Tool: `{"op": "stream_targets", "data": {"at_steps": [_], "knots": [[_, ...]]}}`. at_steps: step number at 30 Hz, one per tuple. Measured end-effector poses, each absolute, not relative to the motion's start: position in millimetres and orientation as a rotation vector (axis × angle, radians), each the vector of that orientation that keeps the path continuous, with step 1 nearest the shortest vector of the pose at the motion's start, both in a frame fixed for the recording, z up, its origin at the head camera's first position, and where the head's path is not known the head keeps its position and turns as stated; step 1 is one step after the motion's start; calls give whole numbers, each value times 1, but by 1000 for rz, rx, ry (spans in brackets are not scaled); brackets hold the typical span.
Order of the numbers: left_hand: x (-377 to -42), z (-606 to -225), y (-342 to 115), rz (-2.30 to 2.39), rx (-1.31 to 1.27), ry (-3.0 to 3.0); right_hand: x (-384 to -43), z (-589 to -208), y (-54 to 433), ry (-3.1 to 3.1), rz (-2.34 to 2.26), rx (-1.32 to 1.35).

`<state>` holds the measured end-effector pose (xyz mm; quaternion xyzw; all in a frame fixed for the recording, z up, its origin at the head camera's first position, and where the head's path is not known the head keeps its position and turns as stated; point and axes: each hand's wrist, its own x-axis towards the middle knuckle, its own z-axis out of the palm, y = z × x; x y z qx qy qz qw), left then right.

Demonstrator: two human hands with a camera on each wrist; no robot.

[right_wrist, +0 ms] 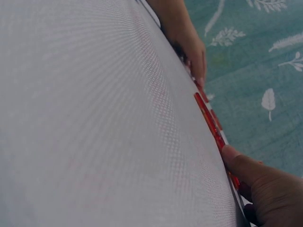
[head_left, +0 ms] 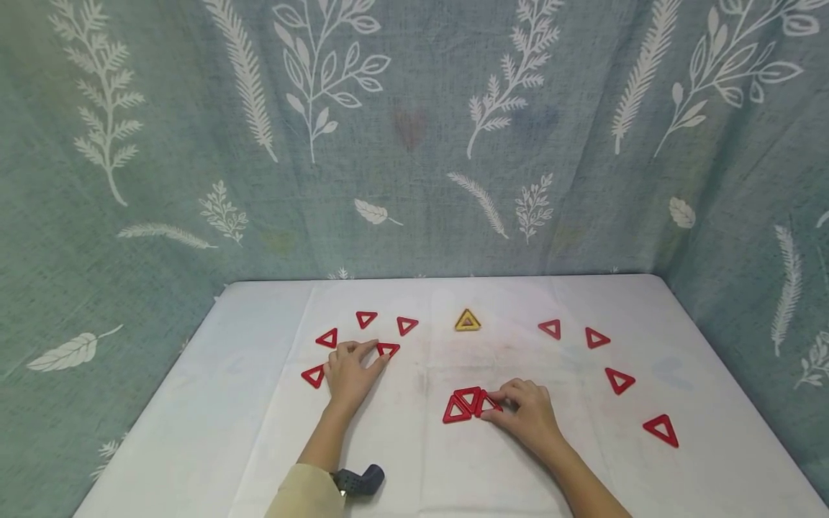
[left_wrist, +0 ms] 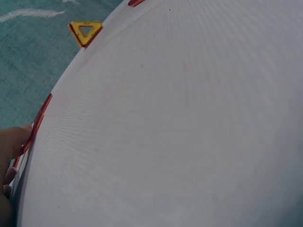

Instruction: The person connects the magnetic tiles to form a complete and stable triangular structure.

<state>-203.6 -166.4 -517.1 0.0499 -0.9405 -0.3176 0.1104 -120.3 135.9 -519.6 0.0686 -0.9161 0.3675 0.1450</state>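
My left hand pinches a red open-centred triangle tile between thumb and forefinger, at the left of the white table. In the left wrist view only part of that hand shows, at the edge. Near the table's middle, my right hand holds another red triangle tile by thumb and fingers. That tile lies against a red triangle pointing down, which adjoins a third one on its left. The right wrist view shows my right hand on the row of red tiles, seen nearly edge-on.
A yellow triangle stands at the back middle of the table. Several loose red triangles, such as this one, lie around the left hand. Several more, one at the front, curve along the right. A leaf-patterned curtain hangs behind.
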Motion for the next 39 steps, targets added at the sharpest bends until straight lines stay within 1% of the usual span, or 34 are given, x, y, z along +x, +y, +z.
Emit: {"op": "stream_targets", "data": {"at_steps": [9,14,22,32,39], "knots": [[-199,-515,-164,-893,51,-2776,-120,-519,136,-2638,1059,198],[-198,-515,-160,-888,58,-2778,-120,-520,137,-2618,1035,222],[-195,-516,-149,-931,27,-2787,-122,-523,140,-2506,1032,345],[-194,-518,-140,-909,-37,-2773,-122,-523,141,-2540,1041,344],[-193,-517,-127,-905,-141,-2788,-121,-521,141,-2592,1040,331]]}}
